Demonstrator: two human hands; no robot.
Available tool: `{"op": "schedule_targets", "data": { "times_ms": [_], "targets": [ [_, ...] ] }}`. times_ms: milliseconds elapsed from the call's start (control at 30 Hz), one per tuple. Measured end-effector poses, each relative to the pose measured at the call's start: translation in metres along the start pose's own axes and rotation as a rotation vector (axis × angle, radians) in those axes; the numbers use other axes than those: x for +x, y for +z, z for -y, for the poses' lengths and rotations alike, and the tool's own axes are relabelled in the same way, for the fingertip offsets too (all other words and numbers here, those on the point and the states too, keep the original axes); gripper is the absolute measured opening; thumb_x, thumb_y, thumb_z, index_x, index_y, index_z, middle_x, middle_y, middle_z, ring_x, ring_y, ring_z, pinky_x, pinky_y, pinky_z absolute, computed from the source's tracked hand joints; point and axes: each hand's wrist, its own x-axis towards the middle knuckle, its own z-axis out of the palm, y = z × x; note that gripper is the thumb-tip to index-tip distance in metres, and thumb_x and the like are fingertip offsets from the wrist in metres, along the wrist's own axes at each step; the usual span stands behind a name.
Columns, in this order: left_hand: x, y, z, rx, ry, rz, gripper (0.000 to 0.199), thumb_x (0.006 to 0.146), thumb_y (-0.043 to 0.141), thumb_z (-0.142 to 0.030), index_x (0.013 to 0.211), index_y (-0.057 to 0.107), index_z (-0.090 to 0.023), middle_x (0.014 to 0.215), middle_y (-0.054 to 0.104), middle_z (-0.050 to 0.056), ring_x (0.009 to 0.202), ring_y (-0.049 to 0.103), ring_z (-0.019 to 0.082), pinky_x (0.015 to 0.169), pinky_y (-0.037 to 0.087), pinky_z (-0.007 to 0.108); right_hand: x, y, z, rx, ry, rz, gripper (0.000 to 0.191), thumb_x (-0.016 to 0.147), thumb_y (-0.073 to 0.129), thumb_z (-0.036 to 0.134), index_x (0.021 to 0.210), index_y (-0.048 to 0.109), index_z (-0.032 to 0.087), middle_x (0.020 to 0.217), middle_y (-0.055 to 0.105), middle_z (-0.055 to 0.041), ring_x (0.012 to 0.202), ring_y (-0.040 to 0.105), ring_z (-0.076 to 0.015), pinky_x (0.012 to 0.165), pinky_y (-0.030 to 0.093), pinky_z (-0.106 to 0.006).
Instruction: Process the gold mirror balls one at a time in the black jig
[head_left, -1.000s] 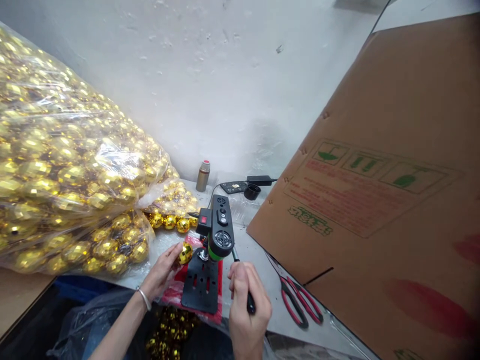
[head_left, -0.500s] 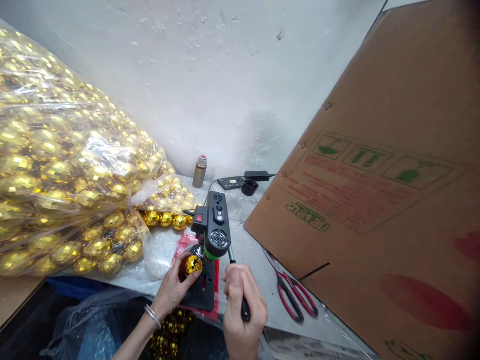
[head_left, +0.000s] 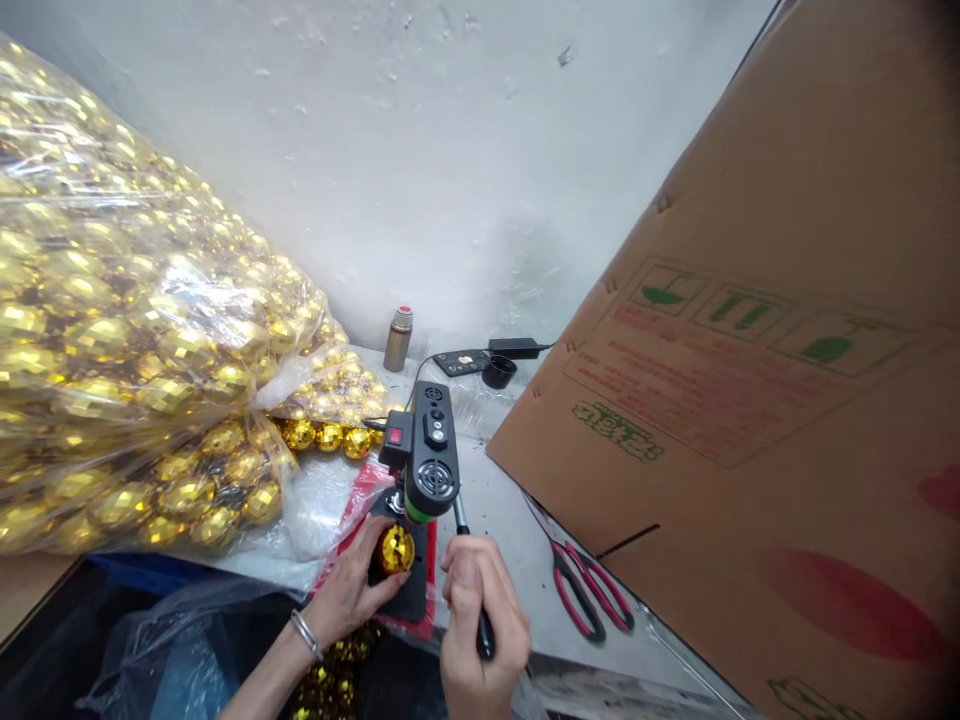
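Observation:
A gold faceted ball (head_left: pixel 397 550) sits between the thumb and fingers of my left hand (head_left: pixel 349 585), over the black base plate (head_left: pixel 409 602) of a small bench drill press (head_left: pixel 435 445). A dark jagged mark shows on the ball's top. The ball is in front of the drill head. My right hand (head_left: pixel 484 615) is wrapped round the black-gripped lever (head_left: pixel 461 515) on the press's right side. A red sheet (head_left: pixel 430 575) lies beneath the base. The tip of the drill is hidden by the head.
At left bulges a clear bag of gold balls (head_left: pixel 105 340), with loose gold balls (head_left: pixel 330 438) beside it. A large cardboard box (head_left: pixel 750 400) leans in from the right. Red-handled scissors (head_left: pixel 589 590), a metal flask (head_left: pixel 398 340), and a black cap (head_left: pixel 499 372) rest on the table.
My left hand has brought the gold ball toward me and slightly right, away from the drill head. My right hand stays on the lever, almost unmoved.

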Motion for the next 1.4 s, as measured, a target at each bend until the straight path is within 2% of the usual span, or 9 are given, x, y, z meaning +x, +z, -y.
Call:
{"op": "schedule_targets", "data": {
  "times_ms": [100, 300, 467, 667, 833, 1000, 1067, 1400],
  "targets": [
    [0.000, -0.004, -0.005, 0.040, 0.014, 0.033, 0.050, 0.084, 0.069, -0.033, 0.131, 0.056, -0.022, 0.130, 0.066, 0.014, 0.121, 0.064, 0.032, 0.108, 0.051, 0.050, 0.000, 0.000, 0.000, 0.007, 0.004, 0.004, 0.028, 0.096, 0.041, 0.003, 0.075, 0.048, 0.021, 0.067, 0.050, 0.0014, 0.061, 0.052, -0.0111, 0.054, 0.043, -0.023],
    [0.012, 0.003, -0.005, 0.098, 0.019, -0.057, 0.045, 0.080, 0.070, -0.028, 0.123, 0.060, -0.021, 0.117, 0.070, 0.013, 0.110, 0.066, 0.031, 0.099, 0.054, 0.050, -0.006, -0.002, -0.006, 0.014, 0.018, 0.017, 0.026, 0.096, 0.041, 0.003, 0.078, 0.048, 0.021, 0.070, 0.050, 0.0009, 0.062, 0.052, -0.0109, 0.054, 0.041, -0.022],
    [0.015, 0.007, 0.001, 0.105, 0.021, -0.027, 0.050, 0.077, 0.071, -0.024, 0.125, 0.059, -0.022, 0.116, 0.071, 0.011, 0.110, 0.067, 0.032, 0.109, 0.045, 0.057, -0.020, 0.000, -0.011, 0.030, 0.005, 0.016, 0.028, 0.096, 0.041, 0.004, 0.076, 0.047, 0.022, 0.068, 0.050, 0.0011, 0.065, 0.053, -0.0124, 0.058, 0.041, -0.024],
    [0.013, 0.009, 0.004, 0.121, 0.018, -0.020, 0.052, 0.074, 0.072, -0.023, 0.125, 0.060, -0.023, 0.114, 0.073, 0.010, 0.110, 0.068, 0.032, 0.114, 0.039, 0.061, -0.042, 0.006, -0.014, -0.021, 0.131, -0.026, 0.030, 0.098, 0.037, 0.005, 0.075, 0.049, 0.022, 0.075, 0.054, 0.0006, 0.068, 0.054, -0.0122, 0.065, 0.040, -0.027],
    [0.012, 0.010, 0.002, 0.132, 0.020, -0.014, 0.051, 0.075, 0.071, -0.020, 0.125, 0.060, -0.021, 0.114, 0.073, 0.010, 0.108, 0.069, 0.032, 0.110, 0.044, 0.060, -0.046, 0.010, -0.014, -0.018, 0.155, -0.064, 0.029, 0.100, 0.037, 0.010, 0.076, 0.048, 0.023, 0.075, 0.053, 0.0016, 0.068, 0.052, -0.0129, 0.069, 0.042, -0.027],
    [0.012, 0.010, 0.002, 0.134, 0.056, -0.045, 0.053, 0.073, 0.071, -0.018, 0.125, 0.059, -0.021, 0.113, 0.074, 0.009, 0.107, 0.069, 0.031, 0.105, 0.050, 0.058, -0.046, 0.015, -0.013, -0.047, 0.141, -0.122, 0.031, 0.101, 0.036, 0.011, 0.074, 0.048, 0.022, 0.075, 0.053, 0.0029, 0.067, 0.052, -0.0118, 0.092, 0.045, -0.031],
    [0.012, 0.011, 0.002, 0.135, 0.055, -0.047, 0.054, 0.072, 0.071, -0.017, 0.125, 0.059, -0.021, 0.111, 0.074, 0.009, 0.105, 0.070, 0.031, 0.103, 0.051, 0.057, -0.047, 0.016, -0.014, -0.050, 0.136, -0.135, 0.031, 0.102, 0.036, 0.013, 0.074, 0.048, 0.022, 0.076, 0.054, 0.0031, 0.068, 0.052, -0.0115, 0.096, 0.045, -0.032],
    [0.013, 0.009, -0.002, 0.120, 0.030, -0.032, 0.052, 0.074, 0.071, -0.020, 0.124, 0.060, -0.021, 0.114, 0.074, 0.010, 0.107, 0.070, 0.031, 0.102, 0.053, 0.055, -0.054, 0.014, -0.025, -0.031, 0.101, -0.110, 0.029, 0.101, 0.036, 0.014, 0.076, 0.048, 0.022, 0.076, 0.055, 0.0023, 0.070, 0.055, -0.0121, 0.098, 0.046, -0.034]
  ]
}}
